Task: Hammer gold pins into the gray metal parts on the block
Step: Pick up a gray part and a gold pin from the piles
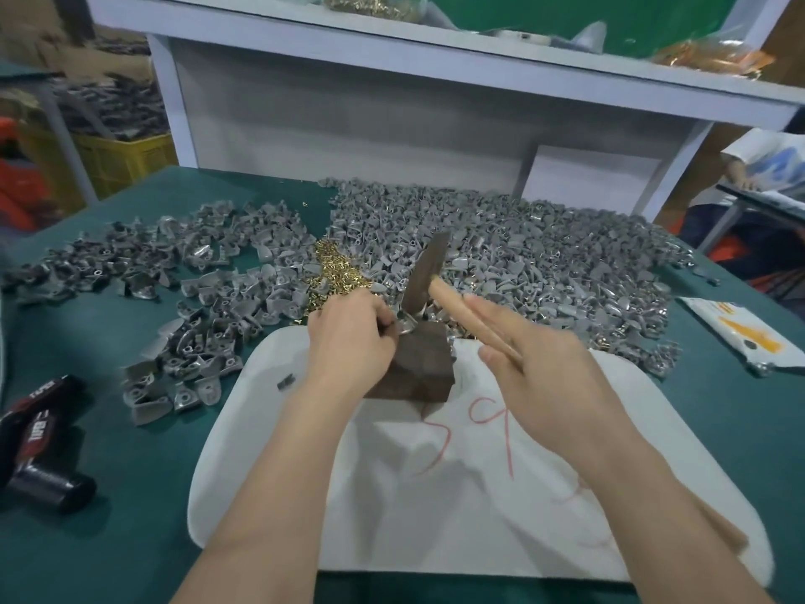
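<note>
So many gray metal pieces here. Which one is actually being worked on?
The gray piece atop the dark block, pinched by the left hand, under the hammer. The rest lie loose in heaps on the green table.

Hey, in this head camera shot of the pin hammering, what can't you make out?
Head view: whether one of the gold pins sits in the gray metal part on the dark brown block; the left hand covers it.
Head view: striking face of the wooden-handled hammer; motion blur.
Head view: red writing on the white pad; the right hand and forearm cover part.
Head view: label on the black and red object; blurred.
</note>
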Demonstrator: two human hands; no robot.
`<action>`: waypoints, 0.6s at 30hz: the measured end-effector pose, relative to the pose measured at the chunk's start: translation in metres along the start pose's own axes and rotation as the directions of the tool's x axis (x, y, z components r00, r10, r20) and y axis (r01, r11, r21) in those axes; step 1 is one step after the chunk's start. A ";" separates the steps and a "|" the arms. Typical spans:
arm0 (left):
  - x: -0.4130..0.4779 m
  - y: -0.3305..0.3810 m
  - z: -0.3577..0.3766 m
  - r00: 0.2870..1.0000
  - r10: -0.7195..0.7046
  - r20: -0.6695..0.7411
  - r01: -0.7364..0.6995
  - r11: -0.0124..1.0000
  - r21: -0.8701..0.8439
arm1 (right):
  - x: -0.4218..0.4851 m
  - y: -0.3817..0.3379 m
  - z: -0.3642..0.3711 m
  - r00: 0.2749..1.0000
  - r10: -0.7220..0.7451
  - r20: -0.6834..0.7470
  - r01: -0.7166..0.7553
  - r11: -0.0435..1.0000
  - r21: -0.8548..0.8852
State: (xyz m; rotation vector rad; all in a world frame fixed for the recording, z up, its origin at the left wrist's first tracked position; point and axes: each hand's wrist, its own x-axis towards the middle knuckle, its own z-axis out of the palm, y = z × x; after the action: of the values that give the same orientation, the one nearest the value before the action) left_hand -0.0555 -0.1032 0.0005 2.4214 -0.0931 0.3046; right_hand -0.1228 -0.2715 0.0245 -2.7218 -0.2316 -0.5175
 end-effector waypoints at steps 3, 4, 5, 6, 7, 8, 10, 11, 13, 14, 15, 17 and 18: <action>0.000 -0.002 0.002 0.999 0.036 -0.002 -0.036 0.999 0.012 | -0.005 0.003 0.000 0.970 -0.044 -0.240 0.095 0.975 0.203; 0.000 -0.002 0.002 0.999 0.036 -0.002 -0.036 0.999 0.008 | -0.007 0.004 0.002 0.969 -0.058 -0.242 0.111 0.971 0.211; 0.000 -0.001 0.002 1.000 0.024 -0.002 -0.024 1.000 0.006 | -0.009 0.003 0.006 0.982 -0.073 -0.175 0.105 0.977 0.184; 0.000 0.000 0.001 1.000 0.010 -0.003 -0.010 1.000 0.009 | -0.012 0.001 0.009 0.995 -0.075 -0.067 0.083 0.986 0.143; 0.000 0.000 0.001 1.000 0.004 -0.005 -0.004 1.000 0.013 | -0.014 0.001 0.012 0.998 -0.048 0.026 0.046 0.995 0.092; 0.000 0.000 0.000 1.000 0.004 -0.010 -0.004 1.000 0.015 | -0.012 0.003 0.012 0.998 -0.022 0.066 0.018 0.998 0.057; 0.000 -0.001 0.000 1.000 0.000 0.003 -0.001 1.000 0.017 | -0.003 0.008 0.009 0.999 -0.010 0.049 0.007 0.998 0.063; 0.001 -0.001 0.000 1.000 -0.002 0.009 0.001 1.000 0.019 | 0.002 0.011 0.008 1.000 -0.007 0.026 0.004 0.996 0.093; 0.002 -0.001 0.000 1.000 -0.008 0.022 0.007 0.999 0.042 | 0.012 0.021 0.009 0.997 0.077 -0.010 -0.075 0.988 0.135; 0.002 -0.001 0.000 1.000 -0.008 0.023 0.007 0.999 0.048 | 0.019 0.027 0.011 0.989 0.148 -0.018 -0.144 0.978 0.150; 0.002 -0.001 0.001 1.000 -0.008 0.015 0.008 0.999 0.045 | 0.025 0.034 0.015 0.977 0.210 -0.018 -0.204 0.964 0.169; 0.002 -0.001 0.003 1.000 -0.011 -0.001 0.011 0.999 0.033 | 0.036 0.046 0.024 0.960 0.280 0.021 -0.278 0.937 0.212; 0.002 -0.002 0.004 1.000 -0.012 -0.005 0.012 0.999 0.031 | 0.041 0.050 0.029 0.954 0.294 0.061 -0.300 0.924 0.238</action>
State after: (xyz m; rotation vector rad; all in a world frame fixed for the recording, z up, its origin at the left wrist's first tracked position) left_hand -0.0525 -0.1044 -0.0028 2.4511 -0.0720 0.3078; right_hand -0.0645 -0.3025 -0.0006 -2.4602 0.1074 -0.3427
